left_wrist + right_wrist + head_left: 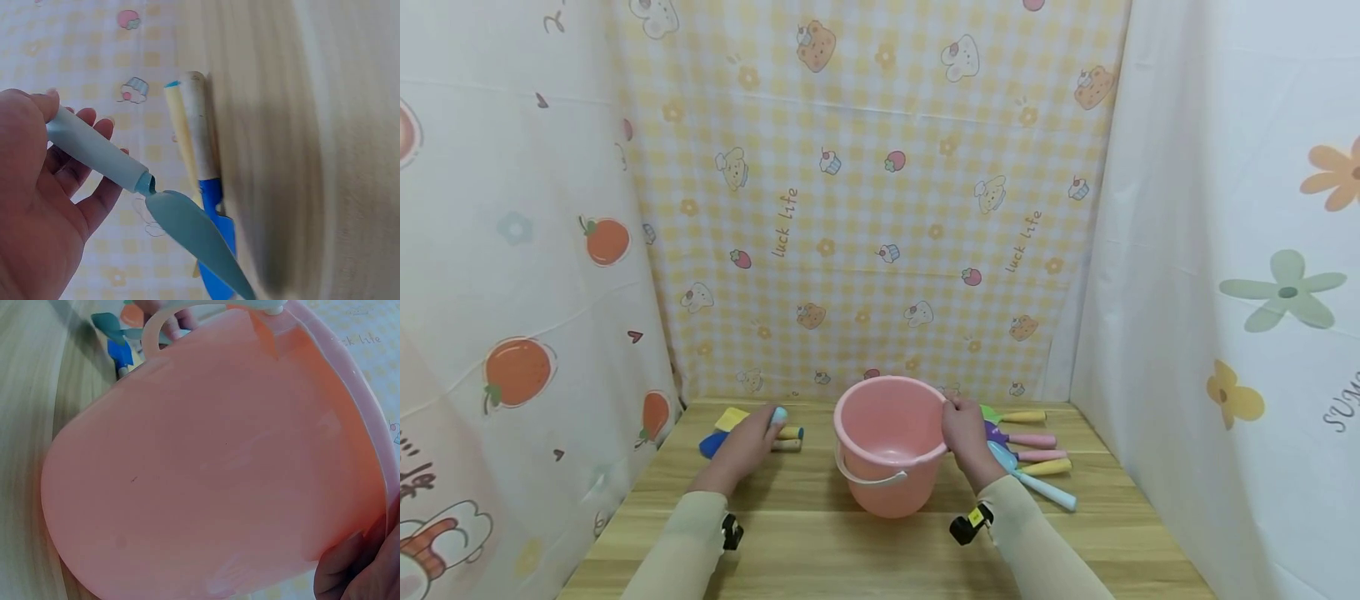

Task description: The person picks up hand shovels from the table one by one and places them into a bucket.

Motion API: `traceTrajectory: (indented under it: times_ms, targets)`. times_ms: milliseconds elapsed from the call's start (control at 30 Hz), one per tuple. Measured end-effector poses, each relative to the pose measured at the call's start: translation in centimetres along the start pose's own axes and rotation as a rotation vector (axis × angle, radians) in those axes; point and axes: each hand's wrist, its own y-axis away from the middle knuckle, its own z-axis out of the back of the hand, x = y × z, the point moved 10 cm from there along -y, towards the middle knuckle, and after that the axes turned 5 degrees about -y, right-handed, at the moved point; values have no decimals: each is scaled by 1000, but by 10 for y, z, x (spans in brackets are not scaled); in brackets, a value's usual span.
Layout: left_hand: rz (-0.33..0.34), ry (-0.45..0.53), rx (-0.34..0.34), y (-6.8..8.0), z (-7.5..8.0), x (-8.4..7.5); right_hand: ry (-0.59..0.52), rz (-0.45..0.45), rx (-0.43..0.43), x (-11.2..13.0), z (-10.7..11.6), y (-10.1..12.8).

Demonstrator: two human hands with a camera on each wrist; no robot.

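My left hand (747, 446) pinches the handle of a light blue hand trowel (103, 156) between thumb and fingers, in the air left of the bucket. Below it lie a blue trowel (212, 189) with a plain wooden handle and a yellow-bladed tool (730, 418). A pink bucket (891, 492) stands upright in the middle, its white handle (865, 480) hanging down at the front. On its right side my right hand (967, 433) grips the rim, fingers curled under the lip in the right wrist view. The visible inside of the bucket holds nothing.
To the right of the bucket lie several garden tools, among them a light blue trowel (1051, 492), a purple one (995, 432) and a green one (990, 413). Patterned cloth (865, 200) closes the wooden table (835, 558) in at the back and both sides.
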Motion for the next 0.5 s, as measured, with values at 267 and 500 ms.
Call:
traceTrajectory:
  times_ms: [267, 500]
  targets:
    - [-2, 53, -25, -5, 15, -15, -4, -5, 3, 0, 0, 0]
    - [-7, 65, -50, -8, 34, -38, -4, 6, 4, 1, 0, 1]
